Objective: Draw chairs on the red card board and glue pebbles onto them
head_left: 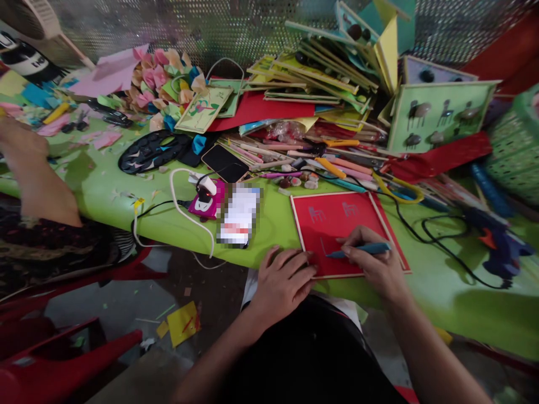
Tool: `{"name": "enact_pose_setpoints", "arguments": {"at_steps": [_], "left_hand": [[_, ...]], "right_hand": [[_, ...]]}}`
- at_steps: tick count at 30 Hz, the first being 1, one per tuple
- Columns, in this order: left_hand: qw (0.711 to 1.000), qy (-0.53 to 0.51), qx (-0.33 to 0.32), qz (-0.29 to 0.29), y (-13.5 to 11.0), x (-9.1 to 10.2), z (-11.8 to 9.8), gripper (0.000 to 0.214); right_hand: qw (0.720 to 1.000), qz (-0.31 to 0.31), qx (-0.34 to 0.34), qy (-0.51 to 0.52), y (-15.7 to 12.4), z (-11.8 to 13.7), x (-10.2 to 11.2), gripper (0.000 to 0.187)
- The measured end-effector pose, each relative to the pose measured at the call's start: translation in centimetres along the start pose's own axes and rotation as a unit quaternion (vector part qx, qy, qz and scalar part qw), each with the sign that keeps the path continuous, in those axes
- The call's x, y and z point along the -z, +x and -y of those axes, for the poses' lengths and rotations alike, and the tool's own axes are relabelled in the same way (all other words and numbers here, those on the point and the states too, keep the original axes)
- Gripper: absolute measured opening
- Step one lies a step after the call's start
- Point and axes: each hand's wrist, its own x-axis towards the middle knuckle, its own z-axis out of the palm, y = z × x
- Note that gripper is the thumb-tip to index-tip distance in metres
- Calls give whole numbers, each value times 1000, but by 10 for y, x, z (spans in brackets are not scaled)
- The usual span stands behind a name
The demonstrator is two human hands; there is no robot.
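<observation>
A red card [337,224] with a pale wooden frame lies on the green table [269,224] in front of me; small light drawings show near its top. My right hand [373,261] is closed round a blue pen [362,249] whose tip rests on the card's lower middle. My left hand [282,280] lies flat with fingers spread, pressing the card's lower left corner at the table's front edge.
Another person's arm [37,179] rests on the table at far left. A black phone [225,163], a plugged-in charger [206,196], several pens [332,168], yellow-handled scissors [400,188], a blue glue gun [501,241], paper flowers [166,84], stacked framed cards [438,115] and red chairs [63,359] surround me.
</observation>
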Motion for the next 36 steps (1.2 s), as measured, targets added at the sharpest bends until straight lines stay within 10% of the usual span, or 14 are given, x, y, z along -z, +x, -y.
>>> {"name": "enact_pose_setpoints", "arguments": {"at_steps": [10,36], "left_hand": [[1000,-1,-3,-3,-2,-1,0,19],[1000,8,-3,5,-2,-2,1,22]], "right_hand": [[988,-75,5,136,-7,-4,7,18],[998,-48,16,-49,-8,5,-1,16]]}}
